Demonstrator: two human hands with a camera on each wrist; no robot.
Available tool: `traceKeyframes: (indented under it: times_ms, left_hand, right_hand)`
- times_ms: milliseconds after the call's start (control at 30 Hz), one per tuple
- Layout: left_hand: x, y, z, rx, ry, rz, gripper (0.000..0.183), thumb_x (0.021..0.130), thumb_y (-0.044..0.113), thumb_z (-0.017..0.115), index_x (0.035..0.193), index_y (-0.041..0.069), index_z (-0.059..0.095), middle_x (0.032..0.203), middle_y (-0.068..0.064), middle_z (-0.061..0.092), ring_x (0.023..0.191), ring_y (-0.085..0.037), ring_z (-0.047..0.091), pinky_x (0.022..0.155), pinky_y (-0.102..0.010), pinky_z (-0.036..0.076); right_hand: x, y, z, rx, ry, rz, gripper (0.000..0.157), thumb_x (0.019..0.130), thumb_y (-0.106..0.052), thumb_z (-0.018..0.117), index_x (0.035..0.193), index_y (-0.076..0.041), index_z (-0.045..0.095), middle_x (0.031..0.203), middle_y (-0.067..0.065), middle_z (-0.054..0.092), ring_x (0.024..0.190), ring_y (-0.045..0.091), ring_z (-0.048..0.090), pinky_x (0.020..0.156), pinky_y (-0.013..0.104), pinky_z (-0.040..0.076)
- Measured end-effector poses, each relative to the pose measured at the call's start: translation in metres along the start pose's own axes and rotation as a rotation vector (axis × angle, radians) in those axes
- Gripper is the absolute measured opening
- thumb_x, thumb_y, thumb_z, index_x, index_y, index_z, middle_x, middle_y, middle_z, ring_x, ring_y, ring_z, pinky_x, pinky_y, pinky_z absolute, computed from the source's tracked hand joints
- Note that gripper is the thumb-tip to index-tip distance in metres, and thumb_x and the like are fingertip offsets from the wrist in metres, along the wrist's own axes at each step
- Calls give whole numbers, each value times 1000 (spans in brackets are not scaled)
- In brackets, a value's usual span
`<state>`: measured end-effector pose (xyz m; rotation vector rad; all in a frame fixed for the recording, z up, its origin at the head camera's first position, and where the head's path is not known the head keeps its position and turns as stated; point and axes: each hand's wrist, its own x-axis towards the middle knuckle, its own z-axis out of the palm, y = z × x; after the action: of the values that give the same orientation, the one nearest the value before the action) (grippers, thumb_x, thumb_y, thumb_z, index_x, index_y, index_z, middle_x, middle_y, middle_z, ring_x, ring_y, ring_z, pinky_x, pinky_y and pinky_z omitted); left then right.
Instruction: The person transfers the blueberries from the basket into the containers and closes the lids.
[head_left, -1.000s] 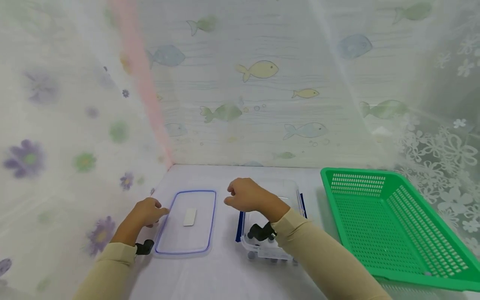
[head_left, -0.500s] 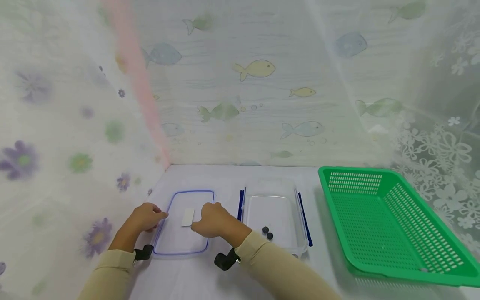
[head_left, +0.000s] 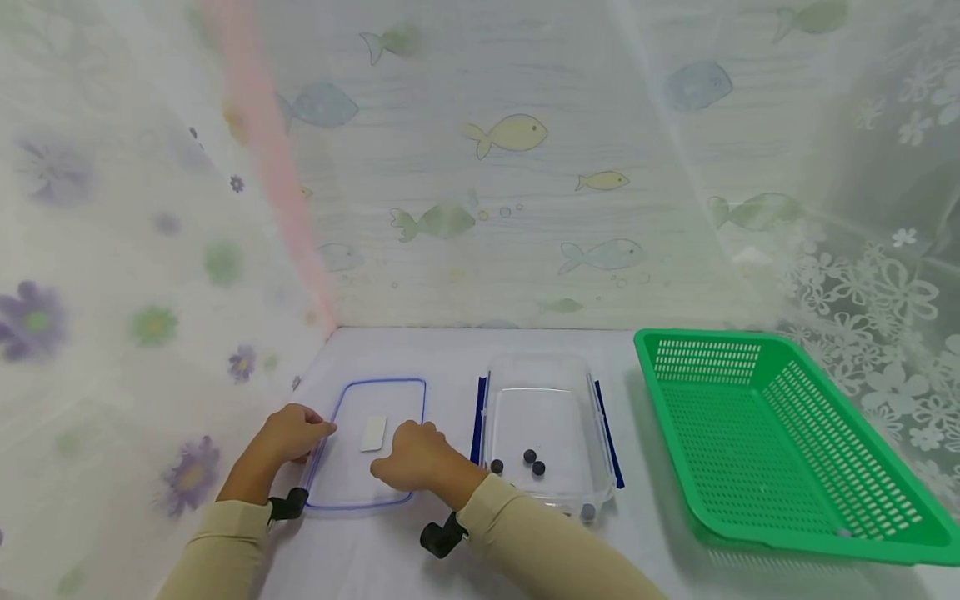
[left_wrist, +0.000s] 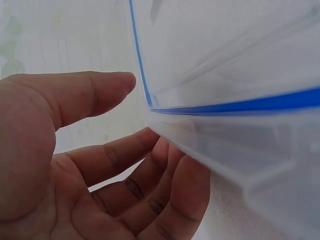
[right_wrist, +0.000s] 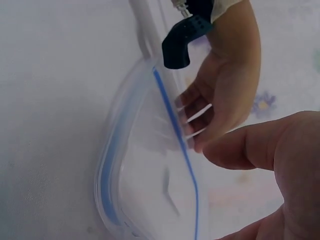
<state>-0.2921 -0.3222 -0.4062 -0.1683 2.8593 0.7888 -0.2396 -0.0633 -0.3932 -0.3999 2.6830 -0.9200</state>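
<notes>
A clear lid (head_left: pixel 339 479) with a blue seal lies on the left side of the table, a small white rectangle (head_left: pixel 374 433) showing in its middle. My left hand (head_left: pixel 291 433) is at the lid's left edge. In the left wrist view its fingertips touch the edge from below, while the thumb (left_wrist: pixel 112 92) stays a little apart from the rim. My right hand (head_left: pixel 416 458) is over the lid's right side and covers part of that edge. In the right wrist view its thumb (right_wrist: pixel 235 150) stands well away from the finger at the bottom; the other fingers are hidden.
Right of the lid stands a clear container (head_left: pixel 555 417) with dark blue side flaps and several small dark balls (head_left: pixel 538 468). A green slotted basket (head_left: pixel 735 492) sits farther right. Patterned sheets (head_left: pixel 450 275) hang behind and at the sides.
My right hand has moved left and down from above the container to the lid's right side, uncovering the container's inside and its dark balls. The left hand stays at the lid's left edge.
</notes>
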Motion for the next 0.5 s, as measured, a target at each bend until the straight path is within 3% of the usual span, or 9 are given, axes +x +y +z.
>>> traceKeyframes:
  times_ms: [200, 367, 500]
  left_hand:
    - [0, 1, 0, 9, 13, 3, 46, 98, 28, 65, 121, -11, 65, 90, -13, 70, 74, -20, 68, 67, -37, 60]
    - [-2, 4, -1, -13, 21, 13, 37, 98, 17, 61, 119, -12, 67, 95, -17, 70, 79, -22, 67, 67, -36, 62]
    - [-1, 4, 0, -19, 18, 15, 33, 96, 11, 60, 120, -12, 67, 100, -20, 70, 81, -24, 66, 67, -36, 62]
  right_hand:
    - [0, 0, 1, -18, 11, 0, 32, 88, -40, 70, 89, -8, 63, 85, 5, 58, 81, 22, 52, 62, 36, 45]
    - [2, 1, 3, -24, 21, 0, 33, 88, -40, 70, 85, -8, 64, 86, 5, 57, 83, 22, 51, 63, 36, 44]
    - [1, 1, 2, -13, 35, 7, 36, 88, -40, 70, 93, -5, 66, 91, 9, 58, 85, 23, 50, 64, 37, 45]
